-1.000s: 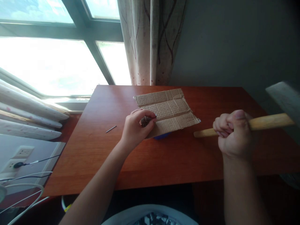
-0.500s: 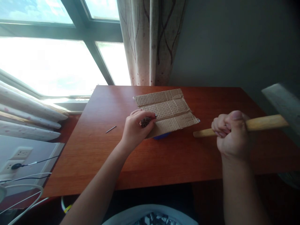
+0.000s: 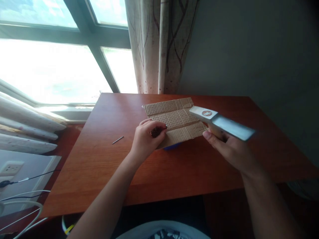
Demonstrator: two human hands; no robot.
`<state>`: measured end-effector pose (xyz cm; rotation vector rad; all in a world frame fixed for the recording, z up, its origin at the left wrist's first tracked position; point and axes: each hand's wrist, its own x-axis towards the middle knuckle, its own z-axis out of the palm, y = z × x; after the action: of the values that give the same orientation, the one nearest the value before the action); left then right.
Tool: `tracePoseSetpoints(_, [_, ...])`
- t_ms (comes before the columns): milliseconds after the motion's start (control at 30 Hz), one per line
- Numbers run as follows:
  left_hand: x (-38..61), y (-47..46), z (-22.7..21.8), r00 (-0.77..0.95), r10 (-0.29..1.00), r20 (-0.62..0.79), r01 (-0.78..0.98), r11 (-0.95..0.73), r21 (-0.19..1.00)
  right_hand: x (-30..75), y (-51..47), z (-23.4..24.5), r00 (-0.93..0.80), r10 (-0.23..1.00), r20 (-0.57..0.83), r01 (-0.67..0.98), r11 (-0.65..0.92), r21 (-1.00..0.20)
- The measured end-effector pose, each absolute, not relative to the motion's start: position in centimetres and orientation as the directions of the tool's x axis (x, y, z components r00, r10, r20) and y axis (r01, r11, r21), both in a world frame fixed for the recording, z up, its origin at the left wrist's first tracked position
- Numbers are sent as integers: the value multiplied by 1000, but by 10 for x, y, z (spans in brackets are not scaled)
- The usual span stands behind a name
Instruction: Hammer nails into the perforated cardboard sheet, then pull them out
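Note:
My left hand [image 3: 147,134] is closed in a pinch above a sheet of corrugated cardboard [image 3: 183,132] covered in rows of small punched holes. A small metal piece [image 3: 166,126] shows at the tips of the thumb and index finger; its kind is mostly hidden. My right hand [image 3: 229,146] is wrapped around the wooden handle of a hatchet-like tool. The broad metal head [image 3: 224,122] has a round orange label and hangs over the cardboard's right corner, slightly blurred. Beneath the cardboard's front edge something blue [image 3: 172,146] shows in part.
A thin metal rod [image 3: 118,140] lies on the reddish wooden table [image 3: 159,179], left of my left hand. Behind the table hang curtains [image 3: 149,49] beside a bright window. Cables and a wall socket [image 3: 11,168] are at the lower left.
My right hand has brought the hatchet from far right down and leftward, turning its head toward the cardboard. My left hand keeps its pinch in nearly the same place.

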<state>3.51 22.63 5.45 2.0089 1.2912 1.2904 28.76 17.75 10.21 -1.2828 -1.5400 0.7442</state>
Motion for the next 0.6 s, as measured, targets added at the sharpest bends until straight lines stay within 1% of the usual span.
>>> tracePoseSetpoints(67, [35, 226, 55, 141, 867, 477, 470, -483, 739, 286, 179, 106, -114, 959, 261, 451, 284, -846])
tracePoseSetpoints(133, [35, 226, 55, 148, 864, 481, 464, -490, 738, 282, 181, 111, -214, 951, 223, 555, 306, -774])
tracePoseSetpoints(200, [35, 226, 56, 154, 861, 485, 462, -496, 735, 277, 185, 118, -251, 947, 200, 663, 319, -678])
tracePoseSetpoints(267, [35, 225, 57, 157, 858, 489, 462, -501, 732, 270, 187, 127, -258, 942, 213, 740, 335, -583])
tracePoseSetpoints(367, [35, 225, 57, 164, 855, 492, 461, -507, 728, 261, 189, 142, -276, 927, 255, 788, 370, -492])
tracePoseSetpoints(467, [34, 226, 56, 168, 857, 488, 464, -505, 728, 254, 191, 150, -298, 916, 268, 795, 394, -462])
tracePoseSetpoints(600, [35, 227, 55, 169, 857, 487, 462, -505, 729, 250, 195, 143, -333, 921, 203, 812, 390, -434])
